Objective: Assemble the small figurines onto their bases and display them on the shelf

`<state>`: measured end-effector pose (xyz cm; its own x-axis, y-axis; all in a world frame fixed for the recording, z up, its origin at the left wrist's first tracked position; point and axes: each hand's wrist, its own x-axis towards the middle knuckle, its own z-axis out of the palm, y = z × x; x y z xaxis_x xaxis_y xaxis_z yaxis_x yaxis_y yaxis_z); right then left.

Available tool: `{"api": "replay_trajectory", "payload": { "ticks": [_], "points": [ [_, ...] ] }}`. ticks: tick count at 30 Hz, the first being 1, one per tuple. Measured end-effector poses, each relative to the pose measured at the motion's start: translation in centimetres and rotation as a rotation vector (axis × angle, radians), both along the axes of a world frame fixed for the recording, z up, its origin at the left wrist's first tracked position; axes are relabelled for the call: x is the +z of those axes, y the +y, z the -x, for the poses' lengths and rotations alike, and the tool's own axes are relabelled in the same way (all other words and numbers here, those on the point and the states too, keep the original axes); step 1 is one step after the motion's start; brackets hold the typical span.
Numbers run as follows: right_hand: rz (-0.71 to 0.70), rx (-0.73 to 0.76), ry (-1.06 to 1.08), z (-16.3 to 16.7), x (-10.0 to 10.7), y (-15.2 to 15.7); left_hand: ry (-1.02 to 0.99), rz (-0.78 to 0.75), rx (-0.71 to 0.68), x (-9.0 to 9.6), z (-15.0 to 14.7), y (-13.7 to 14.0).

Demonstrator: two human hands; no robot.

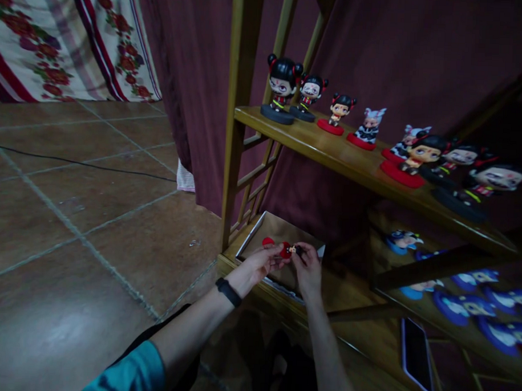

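Over an open cardboard box (251, 239) on the low shelf, my two hands are close together. My left hand (261, 264), with a dark band on its wrist, is closed on a round red base (285, 250). Between the fingers of my right hand (307, 265) is a small black-haired figurine (292, 250), tilted on its side and right against the red base. Whether figurine and base are joined, I cannot tell. Another red round piece (268, 241) shows just beyond my left fingers, inside the box.
Several figurines (282, 88) on round bases stand along the upper wooden shelf (314, 143). Blue-based figurines (465, 305) fill a shelf at the right. A phone (417, 355) lies at the lower right. A wooden post (238, 120) rises left of the box; a black cable (82, 162) crosses the floor.
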<state>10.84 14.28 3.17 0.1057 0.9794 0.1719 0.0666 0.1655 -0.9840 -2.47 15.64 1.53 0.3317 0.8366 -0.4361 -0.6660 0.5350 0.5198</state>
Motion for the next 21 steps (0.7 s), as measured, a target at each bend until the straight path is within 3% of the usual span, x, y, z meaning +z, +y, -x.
{"api": "replay_trajectory", "payload": {
  "ticks": [14, 21],
  "points": [
    [0.018, 0.036, -0.053, -0.76, -0.35, 0.34, 0.075, -0.015, 0.051, 0.53, -0.18, -0.16],
    [0.009, 0.093, -0.110, -0.77, -0.38, 0.23, 0.143, -0.108, 0.020, 0.42, 0.04, -0.08]
  ]
}}
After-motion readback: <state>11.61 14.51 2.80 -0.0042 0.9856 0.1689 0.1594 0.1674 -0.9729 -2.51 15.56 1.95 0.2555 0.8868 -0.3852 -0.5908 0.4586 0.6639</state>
